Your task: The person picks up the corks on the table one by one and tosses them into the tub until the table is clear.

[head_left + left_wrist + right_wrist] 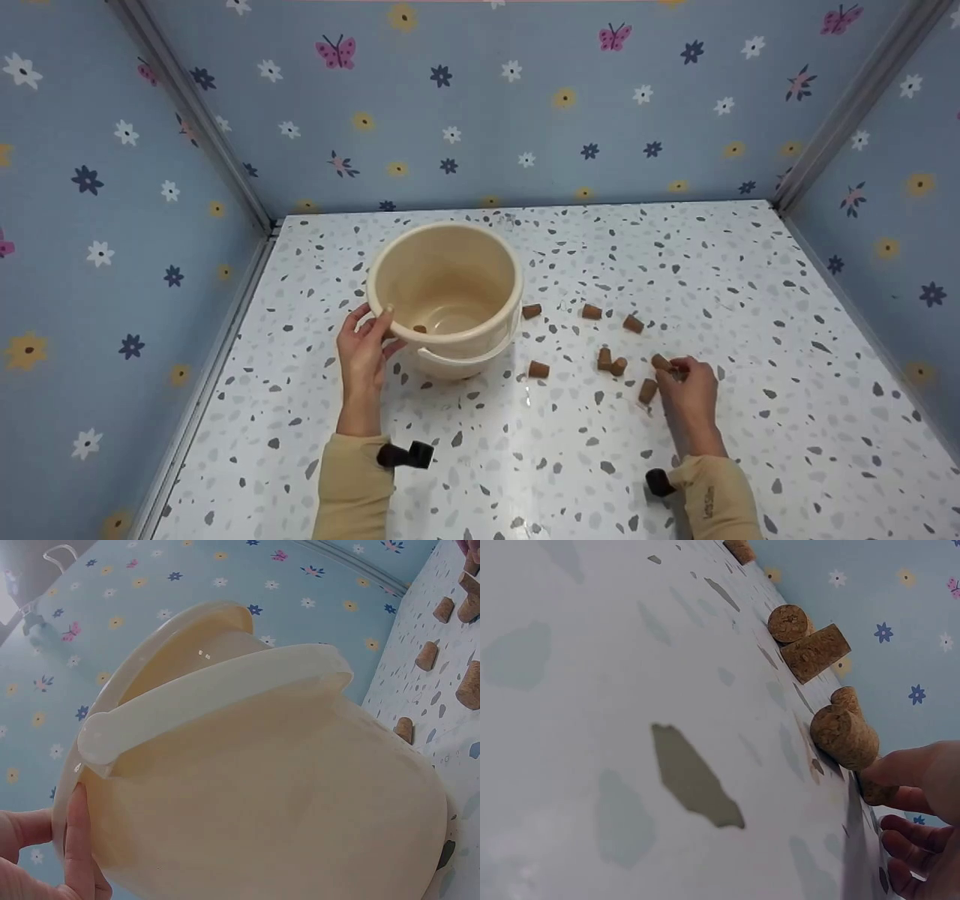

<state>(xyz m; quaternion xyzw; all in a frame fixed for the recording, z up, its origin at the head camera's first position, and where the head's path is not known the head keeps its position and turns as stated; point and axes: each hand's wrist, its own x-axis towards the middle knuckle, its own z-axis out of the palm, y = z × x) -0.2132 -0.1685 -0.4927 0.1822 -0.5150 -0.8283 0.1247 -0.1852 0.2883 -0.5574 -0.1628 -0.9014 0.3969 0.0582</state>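
Note:
A cream bucket (pixel 450 360) with a white handle (pixel 469 361) stands tilted on the speckled table, one cork (pixel 420 328) visible inside it. My left hand (pixel 364 352) grips the bucket's rim at its near left, thumb on one side and fingers on the other; in the left wrist view, fingers (pixel 78 840) lie against the bucket wall (pixel 270 787). To the right, my right hand (pixel 691 394) pinches a cork (pixel 661 363) between thumb and fingers at the table. Another cork (pixel 647 391) lies just beside that hand, and in the right wrist view it (pixel 844 737) partly hides the pinched one.
Several loose corks lie between the bucket and my right hand, among them one (pixel 538 370) near the bucket, one (pixel 592 312) farther back and two touching (pixel 604 358). Flowered blue panels (pixel 480 105) border the table (pixel 810 390) at the back and both sides.

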